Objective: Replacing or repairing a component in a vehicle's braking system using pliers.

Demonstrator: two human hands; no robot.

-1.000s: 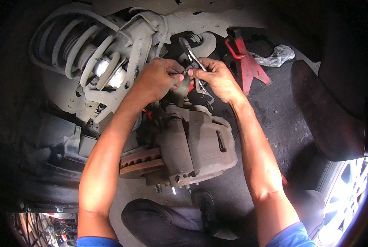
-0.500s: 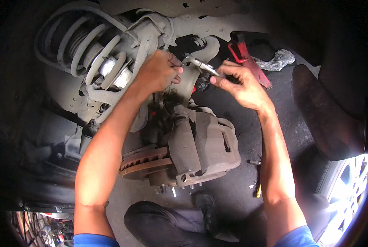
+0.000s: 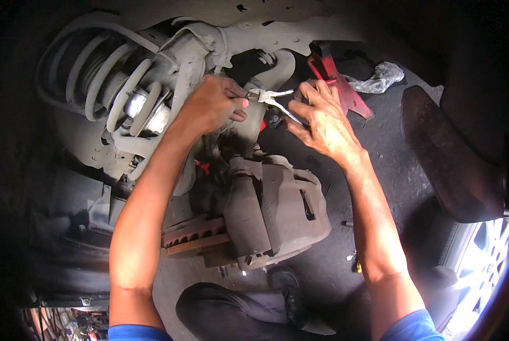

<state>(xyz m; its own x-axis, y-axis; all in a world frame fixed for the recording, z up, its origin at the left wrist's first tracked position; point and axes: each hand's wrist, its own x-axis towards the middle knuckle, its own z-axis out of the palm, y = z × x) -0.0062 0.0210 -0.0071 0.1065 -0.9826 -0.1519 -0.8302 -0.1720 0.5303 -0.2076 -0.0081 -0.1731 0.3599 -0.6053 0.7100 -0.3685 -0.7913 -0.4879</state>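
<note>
My right hand (image 3: 323, 122) grips a pair of pliers (image 3: 269, 96) by the handles, which are spread apart. The jaws point left and meet the fingertips of my left hand (image 3: 216, 105). Those left fingers are pinched together at the jaws; a small piece between them is too hidden to name. Both hands are in front of the pale curved steering knuckle arm (image 3: 278, 69). Below them is a dusty brake caliper (image 3: 291, 202), over a rusty brake disc (image 3: 195, 238).
A coil spring (image 3: 98, 85) around a strut is at the upper left. Beyond my right hand are a red jack stand (image 3: 351, 96) and crumpled clear plastic (image 3: 382, 78). A wheel (image 3: 482, 270) lies at the lower right. My bent leg (image 3: 226, 307) is below the caliper.
The pliers' handles have spread from nearly together to wide apart, with the jaws still by my left fingers. My right hand has shifted slightly left and down. The whole view has moved a little.
</note>
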